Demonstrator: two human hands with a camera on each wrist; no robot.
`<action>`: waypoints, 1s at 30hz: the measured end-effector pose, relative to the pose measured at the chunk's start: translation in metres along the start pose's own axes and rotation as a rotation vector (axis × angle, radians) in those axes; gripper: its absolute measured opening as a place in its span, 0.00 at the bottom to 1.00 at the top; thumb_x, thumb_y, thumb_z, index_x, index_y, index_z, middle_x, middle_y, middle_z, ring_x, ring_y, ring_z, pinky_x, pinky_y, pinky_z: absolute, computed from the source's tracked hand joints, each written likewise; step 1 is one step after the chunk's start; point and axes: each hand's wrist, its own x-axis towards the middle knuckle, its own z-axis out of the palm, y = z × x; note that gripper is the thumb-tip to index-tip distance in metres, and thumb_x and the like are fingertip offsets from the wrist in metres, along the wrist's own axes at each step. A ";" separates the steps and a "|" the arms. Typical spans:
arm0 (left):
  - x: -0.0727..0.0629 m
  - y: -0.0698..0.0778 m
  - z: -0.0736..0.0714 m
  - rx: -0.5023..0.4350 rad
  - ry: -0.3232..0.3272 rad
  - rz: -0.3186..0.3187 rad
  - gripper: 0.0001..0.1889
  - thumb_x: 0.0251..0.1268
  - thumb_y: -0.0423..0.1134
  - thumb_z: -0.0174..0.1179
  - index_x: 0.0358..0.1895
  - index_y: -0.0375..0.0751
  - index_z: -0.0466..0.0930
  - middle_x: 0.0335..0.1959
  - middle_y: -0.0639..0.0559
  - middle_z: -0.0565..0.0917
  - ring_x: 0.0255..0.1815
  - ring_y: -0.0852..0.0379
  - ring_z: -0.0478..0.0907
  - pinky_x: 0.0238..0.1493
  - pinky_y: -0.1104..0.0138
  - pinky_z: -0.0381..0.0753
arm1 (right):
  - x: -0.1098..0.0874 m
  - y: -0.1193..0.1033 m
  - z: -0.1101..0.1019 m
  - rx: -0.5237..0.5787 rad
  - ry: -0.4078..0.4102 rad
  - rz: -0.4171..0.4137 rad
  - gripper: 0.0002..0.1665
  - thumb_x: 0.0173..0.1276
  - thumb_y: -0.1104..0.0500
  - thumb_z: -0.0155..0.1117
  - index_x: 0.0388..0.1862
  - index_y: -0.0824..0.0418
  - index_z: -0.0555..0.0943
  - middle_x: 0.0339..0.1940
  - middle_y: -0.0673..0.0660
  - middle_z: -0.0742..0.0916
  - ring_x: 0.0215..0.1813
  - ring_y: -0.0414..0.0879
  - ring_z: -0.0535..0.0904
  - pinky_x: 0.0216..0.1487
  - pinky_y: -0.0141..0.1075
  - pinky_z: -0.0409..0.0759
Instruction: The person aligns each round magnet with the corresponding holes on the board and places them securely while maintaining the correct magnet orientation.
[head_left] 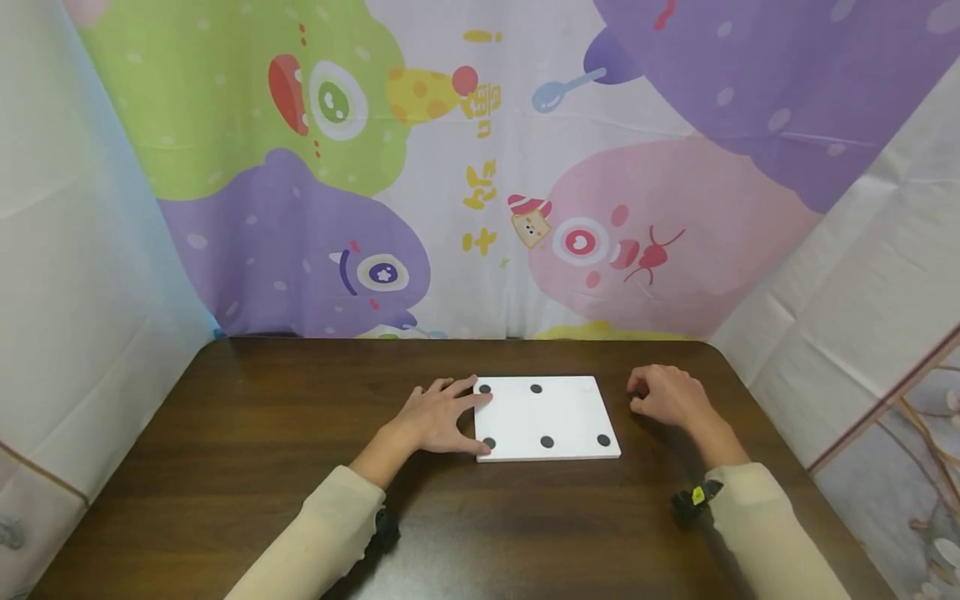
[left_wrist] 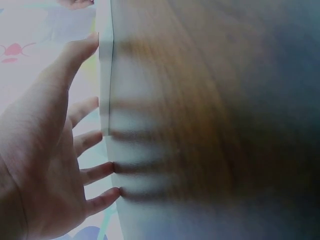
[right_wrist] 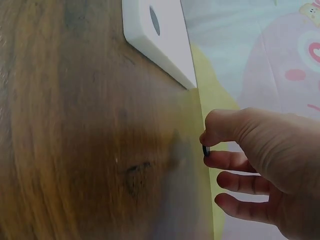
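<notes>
A white rectangular board [head_left: 570, 414] lies flat on the brown table, with several round black discs [head_left: 547, 442] along its far and near sides. My left hand [head_left: 438, 417] is spread at the board's left end, its thumb and a finger on the board beside the two left discs. In the left wrist view its fingers [left_wrist: 95, 172] are straight and apart. To the right of the board, off it, my right hand [head_left: 667, 393] pinches a small thin black disc [right_wrist: 206, 150] between thumb and index finger. The right wrist view shows its other fingers loosely bent.
The dark wooden table [head_left: 247, 467] extends around the board. Behind its far edge hangs a curtain [head_left: 480, 317] printed with cartoon figures. Pale sheets [head_left: 840, 333] close off both sides. A dark device [head_left: 693, 502] is strapped at each wrist.
</notes>
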 end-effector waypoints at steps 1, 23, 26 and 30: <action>0.000 0.000 0.000 -0.001 0.000 0.000 0.51 0.65 0.74 0.72 0.89 0.66 0.66 0.96 0.52 0.57 0.93 0.31 0.59 0.85 0.24 0.61 | 0.001 -0.001 0.000 0.002 0.004 -0.004 0.09 0.67 0.55 0.79 0.44 0.55 0.91 0.40 0.56 0.91 0.42 0.54 0.86 0.43 0.57 0.85; -0.001 0.000 -0.001 0.014 0.000 0.007 0.51 0.66 0.74 0.72 0.89 0.65 0.66 0.96 0.51 0.57 0.93 0.31 0.59 0.83 0.26 0.64 | 0.017 -0.024 0.008 0.044 0.033 -0.052 0.08 0.66 0.58 0.76 0.44 0.54 0.92 0.38 0.54 0.91 0.39 0.50 0.84 0.40 0.50 0.81; -0.001 0.000 -0.001 0.015 -0.001 0.007 0.51 0.66 0.74 0.72 0.89 0.64 0.66 0.96 0.51 0.57 0.93 0.31 0.59 0.84 0.26 0.63 | 0.019 -0.028 0.010 0.044 0.034 -0.056 0.06 0.67 0.59 0.76 0.43 0.54 0.92 0.37 0.53 0.91 0.38 0.49 0.83 0.39 0.47 0.79; -0.001 0.000 -0.001 0.014 -0.004 0.007 0.51 0.66 0.74 0.72 0.89 0.64 0.66 0.96 0.51 0.57 0.93 0.31 0.59 0.84 0.25 0.63 | 0.022 -0.034 0.010 0.049 0.024 -0.053 0.06 0.69 0.58 0.76 0.43 0.54 0.92 0.37 0.53 0.91 0.38 0.49 0.82 0.40 0.46 0.79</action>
